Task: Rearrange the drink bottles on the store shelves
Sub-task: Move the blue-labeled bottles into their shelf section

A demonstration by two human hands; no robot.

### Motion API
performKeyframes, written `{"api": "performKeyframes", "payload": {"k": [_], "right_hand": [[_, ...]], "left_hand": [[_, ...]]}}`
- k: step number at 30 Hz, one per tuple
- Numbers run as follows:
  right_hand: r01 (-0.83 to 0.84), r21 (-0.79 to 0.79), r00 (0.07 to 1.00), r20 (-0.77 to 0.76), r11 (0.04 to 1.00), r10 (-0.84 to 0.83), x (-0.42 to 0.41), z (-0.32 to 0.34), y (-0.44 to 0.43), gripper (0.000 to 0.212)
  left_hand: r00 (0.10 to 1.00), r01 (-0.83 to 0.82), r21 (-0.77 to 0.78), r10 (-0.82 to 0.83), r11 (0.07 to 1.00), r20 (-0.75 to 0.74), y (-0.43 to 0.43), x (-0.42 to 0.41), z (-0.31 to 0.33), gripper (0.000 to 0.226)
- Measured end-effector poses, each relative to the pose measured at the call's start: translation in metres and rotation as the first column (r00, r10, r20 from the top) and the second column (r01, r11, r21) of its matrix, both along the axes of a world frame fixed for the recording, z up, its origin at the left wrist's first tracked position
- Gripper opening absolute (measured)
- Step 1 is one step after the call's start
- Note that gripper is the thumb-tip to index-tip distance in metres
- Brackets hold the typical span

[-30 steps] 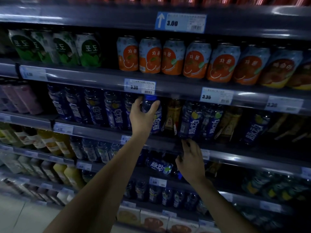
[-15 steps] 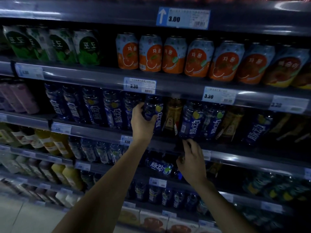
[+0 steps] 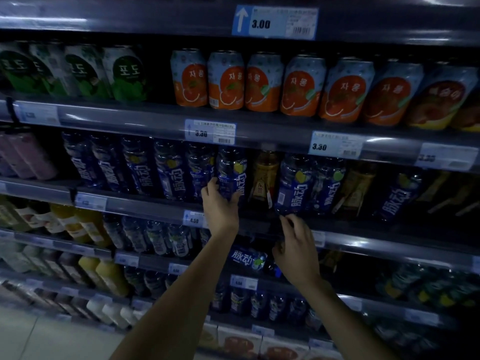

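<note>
Gripping a dark blue drink bottle [image 3: 232,175] near its lower part, the left hand [image 3: 219,207] is seen at the centre of the frame, with the thumb on the left side of the bottle and the fingers on the right side. The bottle is held upright at the front of the middle shelf [image 3: 145,205], just beside a row of similar blue bottles [image 3: 135,165] on its left. An amber bottle [image 3: 265,175] is placed directly to its right.

The right hand [image 3: 296,249] is seen lower and to the right, well apart from the left hand. Its fingers are spread loosely and nothing is clasped in them; the fingertips are raised close to the base of another blue bottle [image 3: 293,185], but it cannot be told if it is touched. Behind this hand, on the shelf below, a blue bottle lying on its side [image 3: 246,258] is visible.

In the upper part of the frame a row of orange cans [image 3: 226,80] is set, with green cans [image 3: 124,74] in the upper left. Price tags marked 3.30 [image 3: 210,132] are fixed on the shelf edge under the cans. Yellow juice bottles [image 3: 109,278] are stored at the lower left.
</note>
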State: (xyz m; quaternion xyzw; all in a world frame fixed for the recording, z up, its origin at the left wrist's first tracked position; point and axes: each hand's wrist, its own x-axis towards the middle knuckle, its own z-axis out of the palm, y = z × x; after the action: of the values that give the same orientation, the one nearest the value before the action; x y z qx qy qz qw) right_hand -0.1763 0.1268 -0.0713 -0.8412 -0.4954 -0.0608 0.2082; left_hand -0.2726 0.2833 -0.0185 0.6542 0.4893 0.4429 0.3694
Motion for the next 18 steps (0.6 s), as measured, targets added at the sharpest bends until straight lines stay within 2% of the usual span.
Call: {"api": "performKeyframes", "payload": {"k": [4,6,10,15,18], "right_hand": [[0.004,-0.015,1.0,0.009,1.0,-0.004,0.001,0.0,-0.001,0.066],[0.007,-0.019,1.0,0.009,1.0,-0.007,0.001,0.0,-0.001,0.066],[0.009,-0.021,1.0,0.007,1.0,-0.009,0.0,0.001,-0.001,0.067],[0.002,-0.04,1.0,0.014,0.999,-0.001,0.002,0.001,-0.002,0.072],[-0.005,-0.046,1.0,0.01,0.999,0.005,0.002,0.001,-0.002,0.076]], "left_hand": [[0.997,0.031,-0.073,-0.026,0.997,0.074,0.008,-0.008,-0.007,0.058],[0.998,0.017,-0.078,-0.012,0.997,0.065,0.007,-0.009,-0.009,0.057],[1.0,-0.016,-0.05,0.017,0.999,0.016,-0.003,-0.005,-0.006,0.061],[0.997,-0.03,-0.106,0.023,0.994,-0.071,-0.011,0.009,-0.006,0.08],[0.983,-0.092,-0.073,0.08,0.993,-0.163,-0.009,0.012,-0.006,0.083]]}}
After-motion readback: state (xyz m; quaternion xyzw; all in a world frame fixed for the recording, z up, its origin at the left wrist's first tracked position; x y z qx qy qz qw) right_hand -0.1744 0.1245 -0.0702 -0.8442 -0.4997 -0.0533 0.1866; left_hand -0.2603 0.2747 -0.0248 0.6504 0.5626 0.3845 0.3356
